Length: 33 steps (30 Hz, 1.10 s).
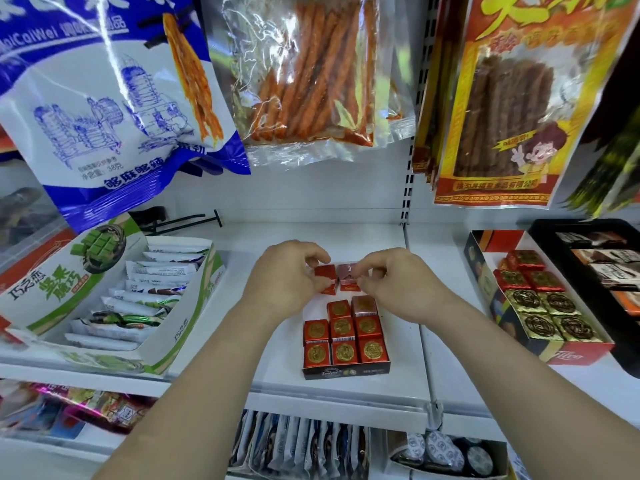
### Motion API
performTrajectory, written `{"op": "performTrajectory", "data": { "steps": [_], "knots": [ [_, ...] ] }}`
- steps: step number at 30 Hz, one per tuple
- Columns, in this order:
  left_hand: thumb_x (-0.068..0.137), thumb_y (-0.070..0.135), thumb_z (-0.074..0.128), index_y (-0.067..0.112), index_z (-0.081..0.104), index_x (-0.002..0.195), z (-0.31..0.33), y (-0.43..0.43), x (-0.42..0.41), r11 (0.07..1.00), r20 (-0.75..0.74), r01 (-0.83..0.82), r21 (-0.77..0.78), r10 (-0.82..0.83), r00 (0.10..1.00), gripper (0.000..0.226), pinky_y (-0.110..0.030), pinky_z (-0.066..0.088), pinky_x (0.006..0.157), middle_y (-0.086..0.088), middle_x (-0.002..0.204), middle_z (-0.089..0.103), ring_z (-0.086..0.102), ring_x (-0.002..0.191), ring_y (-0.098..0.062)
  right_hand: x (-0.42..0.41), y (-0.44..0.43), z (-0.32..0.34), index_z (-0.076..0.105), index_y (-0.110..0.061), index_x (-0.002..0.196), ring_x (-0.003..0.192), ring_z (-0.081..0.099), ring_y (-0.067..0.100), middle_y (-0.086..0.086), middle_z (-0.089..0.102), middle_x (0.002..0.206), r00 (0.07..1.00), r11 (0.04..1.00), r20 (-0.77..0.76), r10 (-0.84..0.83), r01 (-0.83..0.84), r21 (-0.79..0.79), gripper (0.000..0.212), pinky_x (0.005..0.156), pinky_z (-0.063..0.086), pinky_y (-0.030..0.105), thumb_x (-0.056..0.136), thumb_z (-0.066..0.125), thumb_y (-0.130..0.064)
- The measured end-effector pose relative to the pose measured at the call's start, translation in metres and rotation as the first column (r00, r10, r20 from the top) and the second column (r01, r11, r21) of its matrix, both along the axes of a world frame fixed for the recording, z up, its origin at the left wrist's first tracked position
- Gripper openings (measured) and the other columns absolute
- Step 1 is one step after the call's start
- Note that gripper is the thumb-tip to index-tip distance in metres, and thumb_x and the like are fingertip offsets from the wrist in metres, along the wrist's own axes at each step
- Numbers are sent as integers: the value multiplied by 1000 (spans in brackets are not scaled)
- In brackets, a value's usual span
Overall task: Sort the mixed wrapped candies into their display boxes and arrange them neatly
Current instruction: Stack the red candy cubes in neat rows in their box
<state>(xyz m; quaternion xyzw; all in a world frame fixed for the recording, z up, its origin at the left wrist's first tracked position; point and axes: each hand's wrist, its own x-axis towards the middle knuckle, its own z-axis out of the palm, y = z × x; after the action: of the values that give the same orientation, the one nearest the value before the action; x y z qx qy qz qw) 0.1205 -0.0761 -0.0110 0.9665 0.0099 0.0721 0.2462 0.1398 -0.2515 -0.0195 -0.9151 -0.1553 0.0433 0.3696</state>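
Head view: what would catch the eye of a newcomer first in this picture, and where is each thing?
First, at the centre of the white shelf, the left hand pinches a red candy and the right hand pinches a pink candy, side by side just behind the red square candies in the small dark box. Next, the blue and white bag hangs at the top left and the yellow and red bag at the top right.

Candies (343,332) in box (346,370) — between trays (166,344)
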Motion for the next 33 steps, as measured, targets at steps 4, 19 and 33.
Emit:
{"op": "performTrajectory", "data": {
  "steps": [4, 19, 33],
  "knots": [
    [80, 26, 75, 30, 67, 111, -8, -7, 0, 981, -2, 52, 185, -53, 999, 32, -24, 42, 75, 4, 106, 61, 56, 95, -15, -2, 1, -2, 69, -26, 110, 71, 48, 1, -22, 44, 72, 999, 999, 34, 34, -33, -16, 26, 60, 37, 10, 91, 55, -15],
    [84, 21, 72, 27, 68, 111, -10, -8, 3, 958, 44, 67, 280, -82, 996, 28, -22, 39, 72, 6, 107, 62, 56, 91, -14, -5, 5, -4, 66, -36, 115, 107, 52, 21, -1, 49, 104, 997, 996, 61, 36, -31, -80, 30, 91, 49, 37, 91, 55, -22],
    [99, 17, 49, 20, 64, 120, 7, 5, 0, 995, 26, 53, 81, -56, 998, 26, -23, 43, 83, 0, 117, 66, 58, 99, -16, 0, 5, -3, 72, -31, 101, 94, 55, 16, -2, 62, 96, 995, 1000, 95, 19, -17, -17, 24, 76, 45, 24, 92, 53, -19]
  ]
}}
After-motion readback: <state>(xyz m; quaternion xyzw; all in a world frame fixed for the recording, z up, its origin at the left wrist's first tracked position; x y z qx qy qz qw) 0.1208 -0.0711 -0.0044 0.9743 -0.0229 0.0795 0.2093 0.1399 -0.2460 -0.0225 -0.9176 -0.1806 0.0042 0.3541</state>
